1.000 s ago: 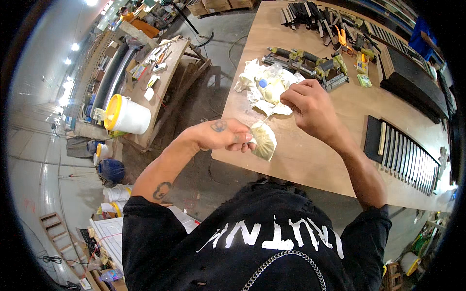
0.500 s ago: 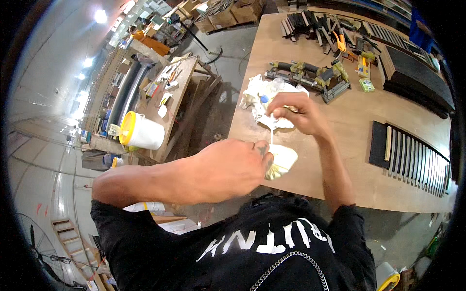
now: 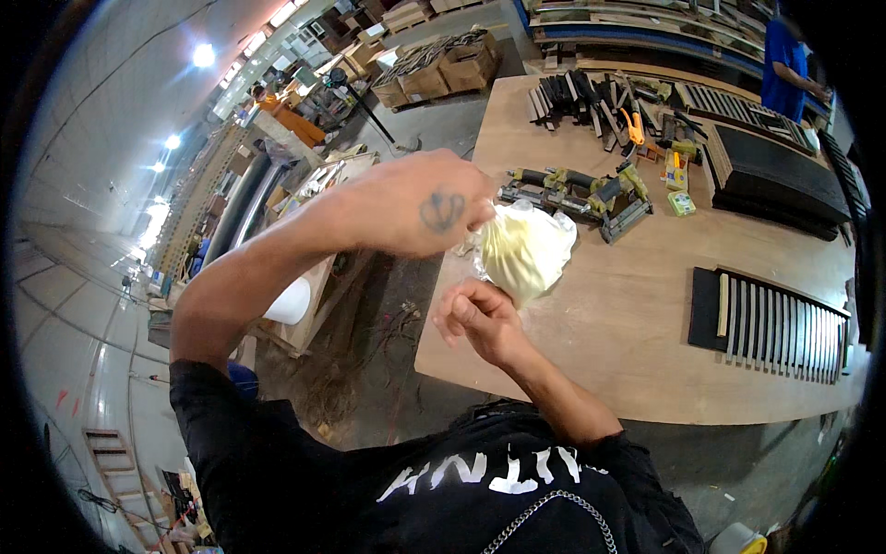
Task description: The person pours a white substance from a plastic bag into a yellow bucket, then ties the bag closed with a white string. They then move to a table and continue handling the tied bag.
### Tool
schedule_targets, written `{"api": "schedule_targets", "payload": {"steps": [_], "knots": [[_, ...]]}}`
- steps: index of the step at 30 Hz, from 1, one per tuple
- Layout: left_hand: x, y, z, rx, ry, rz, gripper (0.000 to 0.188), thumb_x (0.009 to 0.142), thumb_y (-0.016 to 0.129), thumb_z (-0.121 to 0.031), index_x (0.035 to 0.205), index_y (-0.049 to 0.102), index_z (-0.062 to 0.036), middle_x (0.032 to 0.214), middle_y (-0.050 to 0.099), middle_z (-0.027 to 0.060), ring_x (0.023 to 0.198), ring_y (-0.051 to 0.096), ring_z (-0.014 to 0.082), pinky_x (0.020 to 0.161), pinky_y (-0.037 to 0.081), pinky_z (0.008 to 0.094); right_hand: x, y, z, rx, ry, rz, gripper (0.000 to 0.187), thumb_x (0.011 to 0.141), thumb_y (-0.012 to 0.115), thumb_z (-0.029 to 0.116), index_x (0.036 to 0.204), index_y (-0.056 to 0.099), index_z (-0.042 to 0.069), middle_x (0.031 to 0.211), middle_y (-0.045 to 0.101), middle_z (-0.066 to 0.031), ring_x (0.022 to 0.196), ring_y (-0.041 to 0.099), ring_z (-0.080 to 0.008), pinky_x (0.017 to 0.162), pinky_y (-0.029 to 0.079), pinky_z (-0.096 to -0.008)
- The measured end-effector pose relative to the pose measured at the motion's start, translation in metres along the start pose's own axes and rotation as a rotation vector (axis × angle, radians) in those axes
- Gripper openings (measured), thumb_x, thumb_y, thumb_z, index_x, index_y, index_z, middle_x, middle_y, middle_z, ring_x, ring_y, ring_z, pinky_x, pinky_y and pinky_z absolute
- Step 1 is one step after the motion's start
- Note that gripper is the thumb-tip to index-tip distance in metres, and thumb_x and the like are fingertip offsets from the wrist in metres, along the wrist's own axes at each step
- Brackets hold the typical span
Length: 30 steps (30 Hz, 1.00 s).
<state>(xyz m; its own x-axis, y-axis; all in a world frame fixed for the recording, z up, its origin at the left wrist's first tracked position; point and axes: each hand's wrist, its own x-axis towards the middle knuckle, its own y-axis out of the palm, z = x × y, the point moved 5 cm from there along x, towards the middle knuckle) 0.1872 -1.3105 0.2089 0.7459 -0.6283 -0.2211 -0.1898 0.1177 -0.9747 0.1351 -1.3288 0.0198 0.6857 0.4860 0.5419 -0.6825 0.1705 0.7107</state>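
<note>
A soft bag (image 3: 526,257) with a pale yellow filling hangs from my left hand (image 3: 429,205). My left fingers are closed round its gathered top, their tips partly hidden behind the back of the hand. Just below the bag's lower left side, my right hand (image 3: 482,319) has loosely curled fingers, spread a little apart, with nothing seen in them. Crumpled white sheeting (image 3: 565,228) shows behind the bag on the wooden table (image 3: 591,342). Several nail guns (image 3: 604,196) lie just beyond it.
Dark strips (image 3: 572,100), an orange-handled tool (image 3: 634,127) and a small yellow-green box (image 3: 681,203) lie farther back. On the right are black boards (image 3: 771,175) and a slatted panel (image 3: 775,323). A white bucket (image 3: 291,302) stands left. A person in blue (image 3: 783,65) is at the far right.
My left hand has risen and moved away from me, lifting the bag. My right hand has let go of the whitish strand at the bag's neck and come down towards me, below the bag.
</note>
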Motion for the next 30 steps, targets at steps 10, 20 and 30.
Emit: {"api": "schedule_targets", "payload": {"steps": [10,20,30], "knots": [[-0.009,0.049,0.03,0.096,0.109,-0.013,0.018,0.089,0.051,-0.011,0.097,0.052,0.0054,0.092,0.059,0.0244,0.081,0.06,0.0419,0.072,0.047,0.0487,0.004,-0.007,0.119,-0.63,0.091,-0.189,0.019,0.098,0.052,0.012,0.101,0.062,-0.004,0.072,0.057,-0.0039,0.064,0.056,-0.0089,0.059,0.048,-0.0247],[-0.034,0.014,-0.079,0.247,0.509,-0.3,0.026,0.088,0.055,-0.012,0.103,0.06,0.0081,0.092,0.059,0.0171,0.082,0.062,0.0228,0.071,0.055,0.0323,0.045,-0.031,0.107,-0.604,-0.256,0.03,0.016,0.096,0.053,0.011,0.087,0.061,0.0,0.075,0.056,-0.0036,0.065,0.056,-0.0125,0.061,0.046,-0.0281],[-0.031,0.033,-0.031,0.329,0.265,-0.373,0.027,0.076,0.061,-0.01,0.099,0.054,0.0013,0.094,0.057,0.0117,0.084,0.061,0.0243,0.065,0.054,0.0329,-0.03,0.074,0.047,-0.136,0.042,-0.155,0.02,0.1,0.046,0.013,0.099,0.061,0.0,0.07,0.057,-0.0083,0.058,0.055,-0.0157,0.058,0.045,-0.0276]]}}
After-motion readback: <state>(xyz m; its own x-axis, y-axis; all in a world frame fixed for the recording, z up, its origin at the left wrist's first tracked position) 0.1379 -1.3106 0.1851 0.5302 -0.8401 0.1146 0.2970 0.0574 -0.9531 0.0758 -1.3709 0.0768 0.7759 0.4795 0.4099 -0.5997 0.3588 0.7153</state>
